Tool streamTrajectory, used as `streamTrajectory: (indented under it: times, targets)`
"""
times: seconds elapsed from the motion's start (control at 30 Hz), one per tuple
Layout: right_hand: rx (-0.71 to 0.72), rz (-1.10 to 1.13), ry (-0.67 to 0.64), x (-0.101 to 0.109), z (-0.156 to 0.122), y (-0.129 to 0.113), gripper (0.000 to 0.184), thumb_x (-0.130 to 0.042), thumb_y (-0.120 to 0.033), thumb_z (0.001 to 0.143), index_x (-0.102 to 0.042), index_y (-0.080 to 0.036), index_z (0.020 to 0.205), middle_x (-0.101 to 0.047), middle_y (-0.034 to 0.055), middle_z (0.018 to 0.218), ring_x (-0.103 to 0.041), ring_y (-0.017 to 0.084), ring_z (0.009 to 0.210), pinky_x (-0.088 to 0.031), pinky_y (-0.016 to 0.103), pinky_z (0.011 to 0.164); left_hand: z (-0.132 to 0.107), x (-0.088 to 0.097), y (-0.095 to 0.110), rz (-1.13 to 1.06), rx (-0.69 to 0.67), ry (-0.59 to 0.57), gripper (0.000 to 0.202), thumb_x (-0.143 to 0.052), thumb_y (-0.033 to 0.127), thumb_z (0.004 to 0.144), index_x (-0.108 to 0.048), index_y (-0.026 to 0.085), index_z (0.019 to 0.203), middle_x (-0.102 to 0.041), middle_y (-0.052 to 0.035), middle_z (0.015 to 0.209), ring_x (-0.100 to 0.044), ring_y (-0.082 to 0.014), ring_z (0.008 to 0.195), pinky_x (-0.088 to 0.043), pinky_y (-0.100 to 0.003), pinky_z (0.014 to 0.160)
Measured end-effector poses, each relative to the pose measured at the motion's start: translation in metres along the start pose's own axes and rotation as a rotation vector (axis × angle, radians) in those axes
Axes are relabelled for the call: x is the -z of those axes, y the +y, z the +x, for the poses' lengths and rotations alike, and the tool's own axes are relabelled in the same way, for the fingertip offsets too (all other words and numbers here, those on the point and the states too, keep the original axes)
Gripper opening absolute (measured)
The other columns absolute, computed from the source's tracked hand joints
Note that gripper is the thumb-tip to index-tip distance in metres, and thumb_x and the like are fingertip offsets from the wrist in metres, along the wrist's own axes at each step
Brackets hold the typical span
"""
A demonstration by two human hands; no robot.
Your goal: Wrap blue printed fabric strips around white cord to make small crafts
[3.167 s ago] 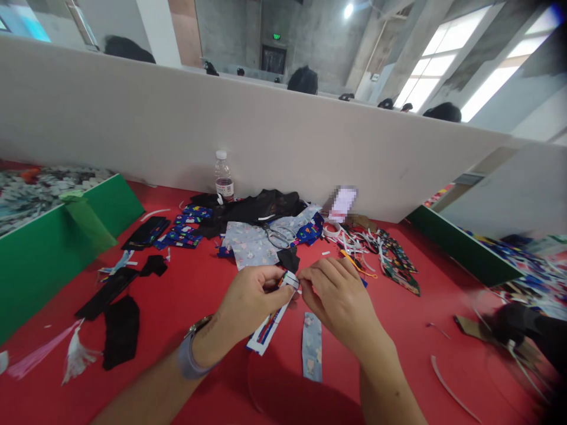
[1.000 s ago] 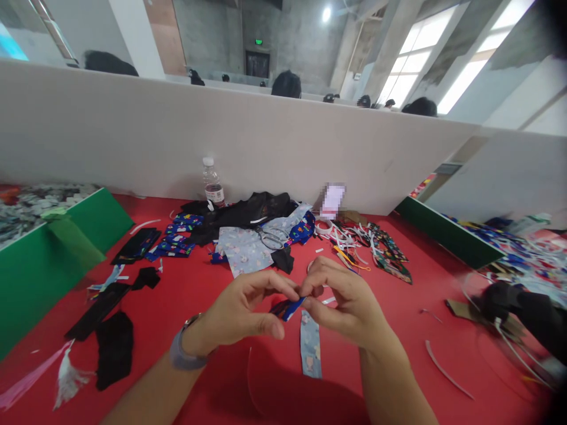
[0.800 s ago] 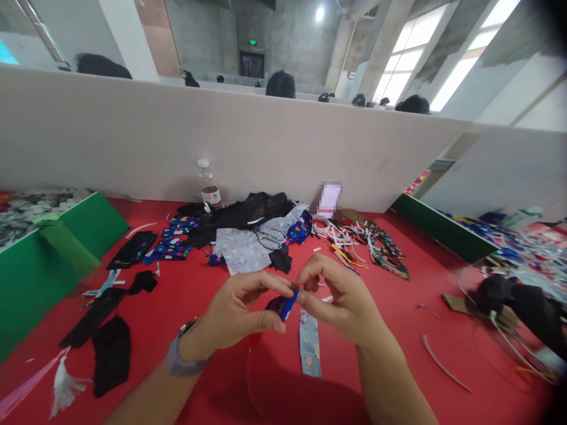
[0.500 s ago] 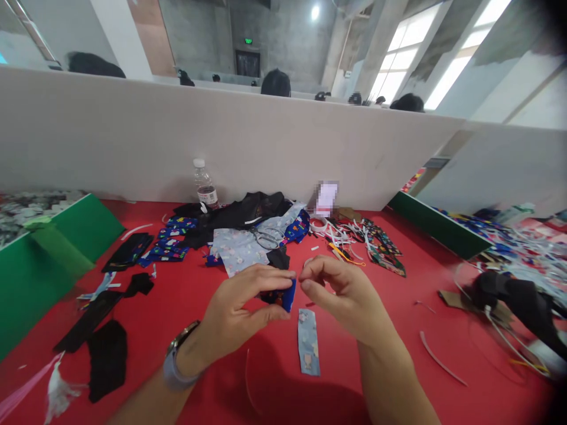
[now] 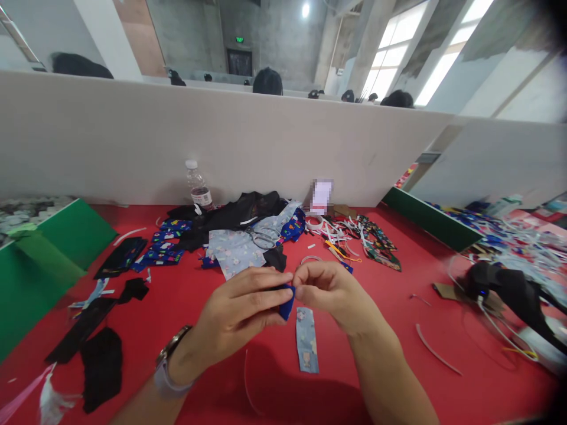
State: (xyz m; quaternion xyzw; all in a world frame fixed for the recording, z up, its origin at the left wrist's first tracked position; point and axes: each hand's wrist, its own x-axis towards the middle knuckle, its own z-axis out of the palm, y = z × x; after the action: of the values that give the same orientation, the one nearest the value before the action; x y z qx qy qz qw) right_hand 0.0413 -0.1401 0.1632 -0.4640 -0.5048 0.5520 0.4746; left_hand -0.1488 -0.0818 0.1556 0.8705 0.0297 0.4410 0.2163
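Note:
My left hand (image 5: pixel 248 301) is closed round a small piece of dark blue fabric (image 5: pixel 287 303), most of it hidden behind the fingers. At the fabric's upper right corner, my right hand (image 5: pixel 330 292) pinches with thumb and forefinger; whether it grips the cloth edge or something finer does not show. Below the hands a light blue printed fabric strip (image 5: pixel 306 340) lies flat on the red table (image 5: pixel 212 389). Beyond them rest scissors (image 5: pixel 262 237) on a pale floral cloth (image 5: pixel 233 251).
A bottle (image 5: pixel 199 188) and a phone (image 5: pixel 321 196) stand by the white partition (image 5: pixel 266 141). Black fabric pieces (image 5: pixel 103 369) lie at left, white cord scraps (image 5: pixel 339 230) at the back. Green-walled bins (image 5: pixel 75 236) flank both sides. A black device with a cable (image 5: pixel 491 283) sits at right.
My right hand has come to the fabric's corner and meets the left fingertips. The fabric has turned, showing plain blue instead of its print. The view has shifted slightly.

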Motion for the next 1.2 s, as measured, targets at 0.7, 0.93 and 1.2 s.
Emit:
streamTrajectory:
  times: [0.7,0.93,1.2]
  targets:
    - [0.033,0.024,-0.063,-0.0003,-0.0028,-0.0029,0.021,-0.069,-0.034,0.075,-0.062,-0.015,0.073,-0.050,-0.0034,0.061,-0.038,0.006,0.055,-0.030,0.020,0.051,0.0007,0.0056,0.0028,0.054,-0.033,-0.029,0.028,-0.060,0.015,0.084,-0.061,0.016,0.112,-0.067,-0.0117,0.113,-0.060,-0.0201,0.109,-0.052,-0.038,0.093]
    - [0.038,0.025,-0.085,-0.0002,-0.0038,-0.0032,0.024,-0.069,-0.037,0.076,-0.061,-0.014,0.074,-0.048,-0.0034,0.060,-0.037,0.007,0.056,-0.029,0.021,0.051,-0.0005,0.0054,0.0038,0.024,-0.042,-0.018,0.029,-0.062,0.013,0.082,-0.061,0.014,0.111,-0.067,-0.0126,0.112,-0.060,-0.0205,0.109,-0.051,-0.038,0.095]
    - [0.042,0.043,-0.093,-0.0003,-0.0038,-0.0032,0.023,-0.068,-0.036,0.077,-0.060,-0.014,0.074,-0.049,-0.0031,0.062,-0.037,0.007,0.056,-0.029,0.021,0.052,-0.0001,0.0067,0.0034,0.026,-0.050,-0.019,0.029,-0.062,0.013,0.082,-0.061,0.014,0.111,-0.067,-0.0130,0.111,-0.061,-0.0206,0.108,-0.051,-0.038,0.094]
